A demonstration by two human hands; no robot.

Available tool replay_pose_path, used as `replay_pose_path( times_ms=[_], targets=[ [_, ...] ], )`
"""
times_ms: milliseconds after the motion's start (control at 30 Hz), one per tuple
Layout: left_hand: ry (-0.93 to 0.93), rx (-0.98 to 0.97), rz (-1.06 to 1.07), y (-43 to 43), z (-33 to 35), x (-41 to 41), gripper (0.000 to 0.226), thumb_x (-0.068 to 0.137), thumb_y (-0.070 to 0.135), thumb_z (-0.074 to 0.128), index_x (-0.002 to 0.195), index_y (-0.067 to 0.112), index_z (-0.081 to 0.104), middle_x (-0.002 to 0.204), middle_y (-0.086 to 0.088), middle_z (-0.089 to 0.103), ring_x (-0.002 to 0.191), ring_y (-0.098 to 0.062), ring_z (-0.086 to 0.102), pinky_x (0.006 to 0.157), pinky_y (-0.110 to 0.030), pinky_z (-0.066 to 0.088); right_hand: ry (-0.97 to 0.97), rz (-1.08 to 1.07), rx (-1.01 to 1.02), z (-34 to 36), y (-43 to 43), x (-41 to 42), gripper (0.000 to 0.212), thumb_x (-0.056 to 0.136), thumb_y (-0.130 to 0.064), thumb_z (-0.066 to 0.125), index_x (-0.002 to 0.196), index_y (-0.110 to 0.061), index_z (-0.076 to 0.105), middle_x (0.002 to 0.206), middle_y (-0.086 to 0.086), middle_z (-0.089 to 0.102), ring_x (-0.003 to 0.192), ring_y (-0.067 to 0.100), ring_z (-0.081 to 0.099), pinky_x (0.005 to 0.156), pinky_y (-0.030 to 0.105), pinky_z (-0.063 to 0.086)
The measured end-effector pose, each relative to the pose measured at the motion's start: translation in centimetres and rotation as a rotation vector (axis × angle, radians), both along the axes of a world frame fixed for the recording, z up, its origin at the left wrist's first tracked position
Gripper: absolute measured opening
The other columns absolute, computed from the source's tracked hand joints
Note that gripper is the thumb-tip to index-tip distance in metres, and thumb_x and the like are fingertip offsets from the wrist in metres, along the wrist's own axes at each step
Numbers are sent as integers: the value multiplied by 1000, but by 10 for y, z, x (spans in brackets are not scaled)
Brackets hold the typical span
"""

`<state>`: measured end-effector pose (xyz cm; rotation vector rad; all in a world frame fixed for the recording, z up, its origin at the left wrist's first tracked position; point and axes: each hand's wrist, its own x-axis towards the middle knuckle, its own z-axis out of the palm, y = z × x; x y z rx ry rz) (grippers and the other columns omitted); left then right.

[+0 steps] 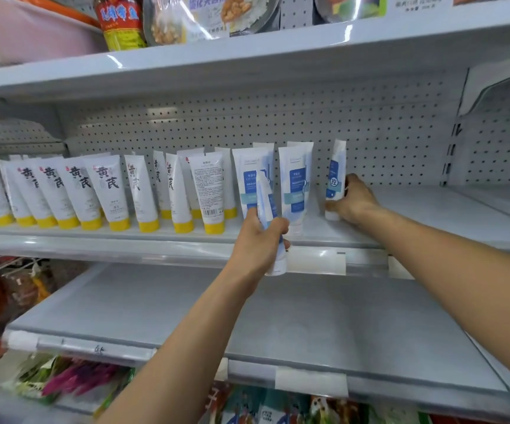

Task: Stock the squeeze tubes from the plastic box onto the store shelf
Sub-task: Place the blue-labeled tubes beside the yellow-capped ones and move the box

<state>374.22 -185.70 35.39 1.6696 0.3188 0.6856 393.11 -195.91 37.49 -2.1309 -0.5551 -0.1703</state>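
On the middle shelf stand several white tubes with yellow caps at the left and white-and-blue tubes to their right, all cap down. My right hand grips a white-and-blue tube standing upright on the shelf, right of the row. My left hand holds another white-and-blue tube upright in front of the shelf edge, its white cap below the shelf lip. The plastic box is not in view.
The right part of the middle shelf is bare, backed by a pegboard wall. A bare grey shelf juts out below. Food packets and a pink tub sit on the top shelf. Snack bags lie lower left.
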Motion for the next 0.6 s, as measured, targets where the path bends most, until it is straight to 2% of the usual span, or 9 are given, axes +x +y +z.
replay_pose_path(
  times_ms=[67, 167, 233, 300, 367, 400, 500, 600],
  targets=[
    [6, -3, 0, -1, 0, -2, 29, 90, 16, 55, 118, 17, 49, 110, -3, 65, 79, -18, 63, 63, -21, 54, 47, -7, -11, -2, -4, -2, 69, 76, -23, 79, 129, -7, 37, 127, 12, 53, 111, 29, 55, 84, 35, 46],
    [2, -9, 2, -1, 2, -7, 28, 89, 16, 56, 117, 12, 52, 105, -11, 67, 72, -18, 64, 68, -28, 55, 43, -44, -33, -3, -14, -9, 75, 78, -25, 77, 135, -5, 33, 134, 16, 44, 119, 33, 50, 95, 42, 47],
    [5, -24, -7, -3, 4, -12, 27, 89, 15, 56, 116, 11, 53, 105, -13, 68, 71, -17, 66, 64, -27, 54, -35, -57, -45, -4, -22, -18, 63, 80, -22, 73, 129, -4, 39, 128, 16, 47, 115, 32, 50, 94, 43, 47],
    [15, -23, -24, -6, 5, -17, 27, 89, 15, 55, 116, 13, 53, 107, -8, 68, 76, -17, 69, 56, -21, 52, -130, -11, 16, -4, -31, -35, 41, 82, -18, 69, 116, -6, 50, 109, 9, 54, 101, 25, 54, 84, 35, 48],
    [-4, -4, -34, -11, 8, -21, 27, 90, 14, 54, 117, 15, 54, 107, -4, 68, 87, -19, 69, 53, -17, 49, -109, 171, 113, -1, -37, -61, 25, 82, -15, 70, 105, -9, 60, 91, 2, 58, 86, 17, 56, 77, 26, 47],
    [-21, 10, -36, -13, 10, -23, 26, 90, 14, 54, 116, 17, 55, 107, -2, 69, 91, -20, 68, 57, -18, 49, -64, 301, 122, 1, -40, -76, 23, 81, -17, 73, 101, -11, 64, 87, 0, 60, 82, 13, 56, 76, 24, 48],
    [-67, 32, -81, -21, 13, -24, 25, 92, 14, 50, 113, 26, 57, 103, 6, 71, 85, -8, 68, 65, -24, 49, 58, 608, -29, 6, -41, -117, 35, 75, -27, 80, 106, -16, 67, 91, 2, 68, 83, 7, 60, 80, 23, 50],
    [-103, -3, -119, -28, 14, -24, 27, 94, 13, 47, 115, 26, 57, 101, 9, 72, 88, -4, 69, 75, -29, 54, 34, 696, -35, 4, -35, -138, 35, 75, -22, 79, 108, -18, 68, 86, -7, 71, 79, 9, 64, 78, 24, 52]
  ],
)
